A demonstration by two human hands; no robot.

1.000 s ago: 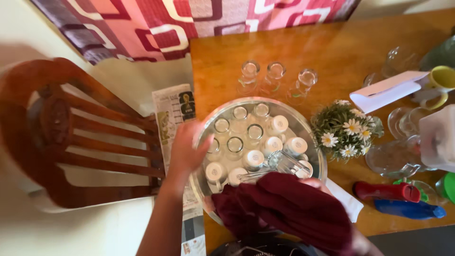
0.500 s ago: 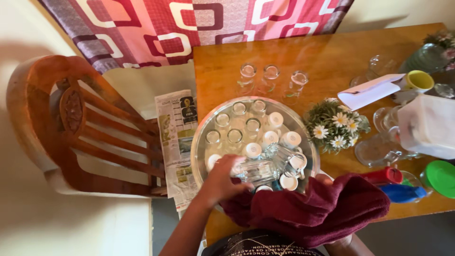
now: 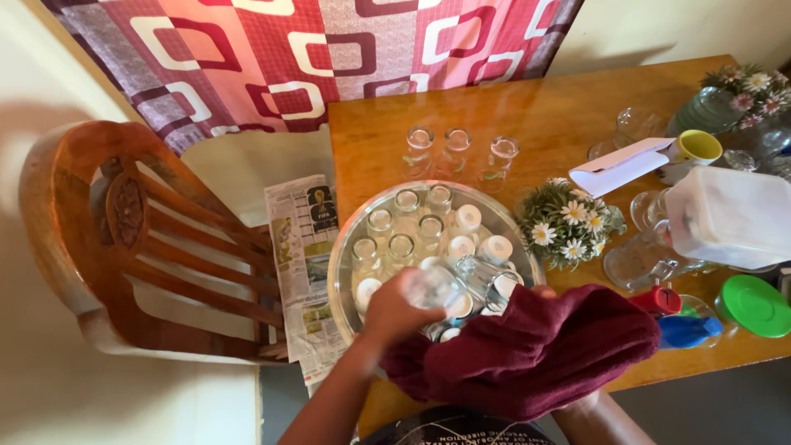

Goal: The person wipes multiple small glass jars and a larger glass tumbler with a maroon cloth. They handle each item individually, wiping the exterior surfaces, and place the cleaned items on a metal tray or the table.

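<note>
The left hand [image 3: 394,311] grips a clear glass [image 3: 430,288], fingers wrapped round it, just above the round metal tray [image 3: 346,264] of glasses on the table [image 3: 560,107]; the right hand seems buried under the maroon cloth [image 3: 535,346], so its fingers cannot be told.

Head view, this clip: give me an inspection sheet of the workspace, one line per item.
Surface: orange-brown wooden table, crowded on its right side.
Job's things: clear drinking glass held over round metal tray of glasses; dark red cloth.
Clutter: three clear glasses, daisy bunch, yellow mug, green lid.
Hands: left hand grips the glass; right hand hidden under the cloth.
Cables: nothing seen.
Surroundings: wooden chair, newspaper, patterned curtain.
</note>
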